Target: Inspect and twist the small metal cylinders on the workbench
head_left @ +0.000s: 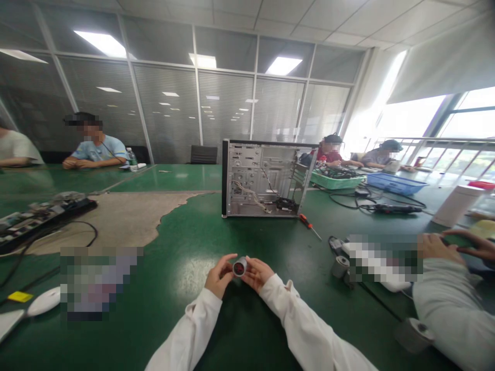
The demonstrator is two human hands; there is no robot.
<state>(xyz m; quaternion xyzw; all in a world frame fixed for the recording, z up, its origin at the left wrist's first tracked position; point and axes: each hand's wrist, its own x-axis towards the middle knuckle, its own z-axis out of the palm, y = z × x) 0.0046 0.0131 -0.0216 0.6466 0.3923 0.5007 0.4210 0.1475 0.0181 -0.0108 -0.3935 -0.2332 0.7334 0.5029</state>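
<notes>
A small grey cylinder (240, 266) with a dark and red round end facing the camera is held low in the middle of the view. My left hand (219, 276) curves around its left side, thumb and fingers against it. From the right, my right hand (257, 273) grips the same cylinder with the fingertips. Beyond both hands, an open computer case (266, 180) stands upright on the green table (193, 232), with loose cables inside. An orange-handled screwdriver (308, 223) lies at the case's lower right corner.
Power strips (42, 219) with cables lie at left. Green (336, 180) and blue (396, 184) baskets stand at back right. At right are metal cylinders (414, 334), a black tool (394, 208), a white container (458, 205) and another person's arm (444, 293). People sit across the table.
</notes>
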